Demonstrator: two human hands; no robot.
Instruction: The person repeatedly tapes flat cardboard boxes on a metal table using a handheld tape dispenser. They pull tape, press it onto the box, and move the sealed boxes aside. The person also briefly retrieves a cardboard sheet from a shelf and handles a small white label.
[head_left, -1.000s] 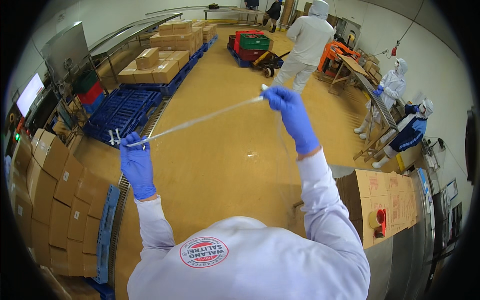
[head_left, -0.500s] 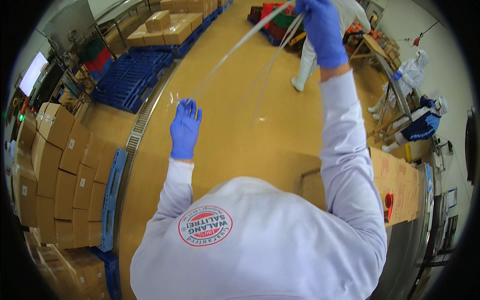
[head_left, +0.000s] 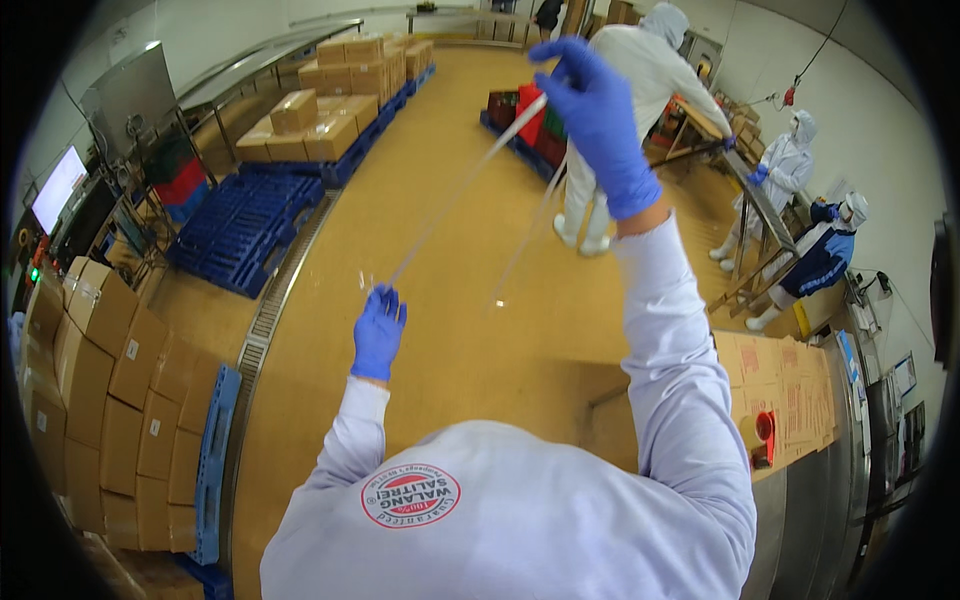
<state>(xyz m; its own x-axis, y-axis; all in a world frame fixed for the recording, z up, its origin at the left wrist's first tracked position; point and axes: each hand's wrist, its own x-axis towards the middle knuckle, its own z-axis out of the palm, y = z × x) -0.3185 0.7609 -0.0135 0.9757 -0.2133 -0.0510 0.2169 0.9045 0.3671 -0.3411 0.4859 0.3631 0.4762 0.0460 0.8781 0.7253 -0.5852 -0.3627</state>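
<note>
A long, thin whitish plastic strap (head_left: pixel 460 188) stretches slantwise between my two blue-gloved hands. High in the head view, my right hand (head_left: pixel 603 135) is raised with its fingers closed around the strap's upper part. A second length (head_left: pixel 530 235) hangs down from the same hand over the floor. Lower and to the left, my left hand (head_left: pixel 378 338) pinches the strap's other end at its fingertips, its outer fingers slightly apart. Motion blurs the strap in the middle.
Stacked cartons (head_left: pixel 120 390) stand on a blue pallet (head_left: pixel 214 460) at the left. Beyond them are a floor drain (head_left: pixel 262 330), stacked blue pallets (head_left: pixel 240 235) and more cartons (head_left: pixel 325 130). Flattened cardboard (head_left: pixel 780 385) with a tape dispenser (head_left: pixel 763 430) lies at right. Co-workers in white stand at benches.
The view has tilted up, so more of the far room shows. My right hand has shifted left, and the strap between my hands hangs straighter. The nearest co-worker is seen more fully.
</note>
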